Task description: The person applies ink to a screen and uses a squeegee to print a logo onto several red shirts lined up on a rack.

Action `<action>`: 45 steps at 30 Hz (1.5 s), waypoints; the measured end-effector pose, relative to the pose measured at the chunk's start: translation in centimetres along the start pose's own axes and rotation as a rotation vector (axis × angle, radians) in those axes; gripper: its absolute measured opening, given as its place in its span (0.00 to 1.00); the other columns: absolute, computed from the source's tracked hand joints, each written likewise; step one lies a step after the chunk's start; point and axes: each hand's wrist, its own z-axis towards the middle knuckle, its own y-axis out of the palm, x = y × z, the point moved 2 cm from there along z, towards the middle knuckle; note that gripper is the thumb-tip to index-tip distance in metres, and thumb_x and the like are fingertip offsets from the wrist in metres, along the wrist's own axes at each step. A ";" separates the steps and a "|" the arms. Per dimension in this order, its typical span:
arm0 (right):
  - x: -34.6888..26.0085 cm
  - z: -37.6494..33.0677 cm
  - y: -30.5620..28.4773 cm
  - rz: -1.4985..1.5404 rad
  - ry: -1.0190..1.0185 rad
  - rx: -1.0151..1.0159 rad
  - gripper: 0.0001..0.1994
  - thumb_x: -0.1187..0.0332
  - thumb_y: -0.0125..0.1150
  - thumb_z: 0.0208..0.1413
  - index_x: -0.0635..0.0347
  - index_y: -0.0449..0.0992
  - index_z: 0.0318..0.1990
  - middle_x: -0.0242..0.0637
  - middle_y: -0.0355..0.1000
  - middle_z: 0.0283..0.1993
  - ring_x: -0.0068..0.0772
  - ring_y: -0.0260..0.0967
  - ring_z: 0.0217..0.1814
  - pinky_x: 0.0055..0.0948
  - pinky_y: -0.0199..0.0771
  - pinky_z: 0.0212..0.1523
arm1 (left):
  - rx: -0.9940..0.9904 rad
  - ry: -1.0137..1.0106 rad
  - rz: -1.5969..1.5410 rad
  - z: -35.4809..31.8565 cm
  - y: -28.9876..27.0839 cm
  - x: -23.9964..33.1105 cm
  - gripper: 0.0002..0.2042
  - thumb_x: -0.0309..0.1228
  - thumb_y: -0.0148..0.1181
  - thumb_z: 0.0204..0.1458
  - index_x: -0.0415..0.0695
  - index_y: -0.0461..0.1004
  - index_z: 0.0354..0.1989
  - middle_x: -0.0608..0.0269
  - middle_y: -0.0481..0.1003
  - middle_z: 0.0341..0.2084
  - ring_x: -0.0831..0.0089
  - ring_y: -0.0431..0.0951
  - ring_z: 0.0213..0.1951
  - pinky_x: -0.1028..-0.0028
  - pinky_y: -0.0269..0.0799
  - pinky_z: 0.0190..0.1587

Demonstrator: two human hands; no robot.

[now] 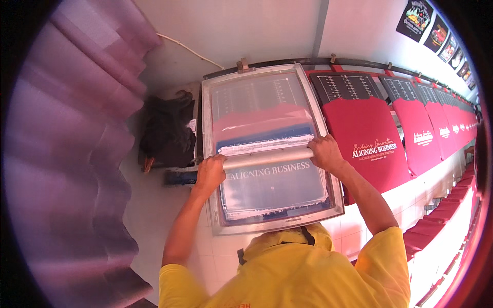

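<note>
A squeegee (pixel 267 158) with a long pale handle lies crosswise on a screen-printing frame (pixel 207 115). My left hand (pixel 209 173) is wrapped round its left end, and my right hand (pixel 325 153) grips the right end. White ink (pixel 257 146) sits in a band just beyond the squeegee, over the blue border of the mesh. Nearer to me, pale stencil lettering (pixel 269 171) shows on the mesh, with white streaks along the near border. A red shirt (pixel 257 119) on a board is seen dimly through the far part of the mesh.
To the right, several red shirts (pixel 367 136) with white and gold prints lie on boards in a row. Dark cloth (pixel 167 128) is heaped left of the frame, above a blue-stained tool (pixel 181 177). A purple curtain (pixel 77 154) hangs at the left. A rail (pixel 287 62) runs behind.
</note>
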 end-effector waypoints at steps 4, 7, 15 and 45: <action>-2.5 -5.3 -2.5 0.046 0.013 0.010 0.17 0.71 0.69 0.30 0.57 0.76 0.34 0.39 0.75 0.39 0.40 0.74 0.42 0.41 0.68 0.46 | 0.056 0.043 -0.022 -4.9 -1.1 3.0 0.20 0.15 0.57 0.35 0.39 0.75 0.42 0.52 0.78 0.42 0.52 0.79 0.44 0.60 0.76 0.46; -5.9 -10.6 -3.1 0.080 -0.025 0.053 0.22 0.71 0.69 0.29 0.59 0.74 0.39 0.40 0.74 0.44 0.40 0.72 0.46 0.42 0.66 0.47 | 0.038 0.006 -0.041 -10.9 -1.1 5.2 0.22 0.15 0.59 0.34 0.39 0.74 0.44 0.54 0.77 0.44 0.56 0.78 0.48 0.63 0.77 0.49; -7.9 -14.2 -1.1 0.115 0.033 0.049 0.23 0.72 0.67 0.31 0.61 0.71 0.42 0.41 0.72 0.45 0.44 0.71 0.46 0.42 0.64 0.44 | 0.122 0.052 -0.023 -15.6 3.1 5.6 0.27 0.15 0.64 0.27 0.38 0.76 0.45 0.54 0.76 0.49 0.59 0.76 0.54 0.67 0.73 0.56; -8.2 -15.5 -3.1 0.067 0.016 0.074 0.19 0.74 0.67 0.29 0.58 0.73 0.36 0.38 0.74 0.41 0.38 0.72 0.43 0.40 0.66 0.44 | 0.100 0.012 -0.079 -15.8 0.7 6.9 0.20 0.16 0.58 0.37 0.41 0.73 0.43 0.58 0.76 0.44 0.57 0.77 0.49 0.62 0.76 0.50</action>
